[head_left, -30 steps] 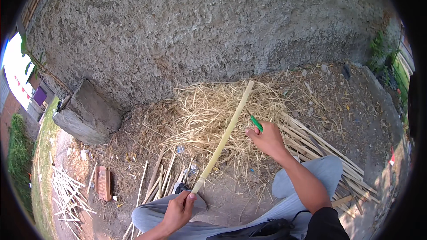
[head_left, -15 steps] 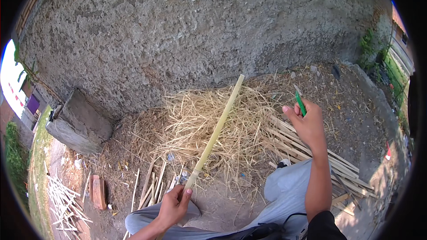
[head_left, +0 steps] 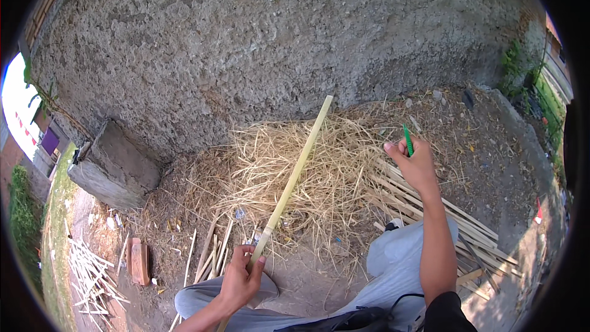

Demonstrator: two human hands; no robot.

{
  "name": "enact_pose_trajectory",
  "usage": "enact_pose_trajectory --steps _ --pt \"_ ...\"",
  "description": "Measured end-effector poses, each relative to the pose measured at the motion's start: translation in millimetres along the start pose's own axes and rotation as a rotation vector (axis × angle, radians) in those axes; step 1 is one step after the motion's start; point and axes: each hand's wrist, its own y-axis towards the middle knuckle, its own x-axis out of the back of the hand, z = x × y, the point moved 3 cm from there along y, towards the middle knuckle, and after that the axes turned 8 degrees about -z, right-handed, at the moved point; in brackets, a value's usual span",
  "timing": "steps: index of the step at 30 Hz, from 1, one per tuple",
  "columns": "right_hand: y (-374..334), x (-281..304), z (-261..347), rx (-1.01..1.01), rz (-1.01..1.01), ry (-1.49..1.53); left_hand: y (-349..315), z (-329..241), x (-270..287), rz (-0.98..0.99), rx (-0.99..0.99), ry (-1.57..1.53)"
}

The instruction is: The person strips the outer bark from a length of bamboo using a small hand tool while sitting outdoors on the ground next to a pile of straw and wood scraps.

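My left hand [head_left: 239,278] is closed around the lower part of a long, pale green bamboo strip [head_left: 296,175]. The strip slants up and away to the right, over a heap of thin bamboo shavings [head_left: 344,178]; a paler joint shows just above my fingers. My right hand [head_left: 418,163] grips a green-handled cutter knife [head_left: 408,139], its thumb held out to the left. The knife points up and away, well to the right of the strip and apart from it. How much of a blade sticks out is too small to tell.
Split bamboo strips [head_left: 473,227] lie in a bundle right of my knee. Pale, thin sticks [head_left: 89,276] are piled at the left, beside a reddish brick [head_left: 139,262]. A rough grey wall [head_left: 276,43] rises behind the shavings, with a concrete block [head_left: 117,169] against it.
My right hand, with the cutter knife, has moved slightly left and down. The bamboo strip's far end has shifted a little up and left, and my left hand has turned slightly on it.
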Motion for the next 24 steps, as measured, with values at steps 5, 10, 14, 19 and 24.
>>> enact_pose_trajectory --steps 5,10,14,19,24 --pt "-8.4 -14.3 -0.9 0.001 0.037 0.001 13.3 0.9 -5.2 0.155 0.140 -0.314" --pt "-45.0 -55.4 14.0 0.154 0.196 -0.161 30.7 3.6 -19.6 0.301 0.391 -0.604" --pt "-85.9 -90.6 17.0 0.153 0.531 -0.133 41.6 -4.6 -42.0 0.445 0.598 -0.852" --pt "-107.1 -105.9 20.3 0.333 0.580 -0.069 52.5 -0.8 -56.3 0.544 0.604 -0.957" --pt "-120.2 -107.0 27.9 0.455 0.484 -0.072 43.0 8.7 -57.5 0.468 0.578 -0.914"
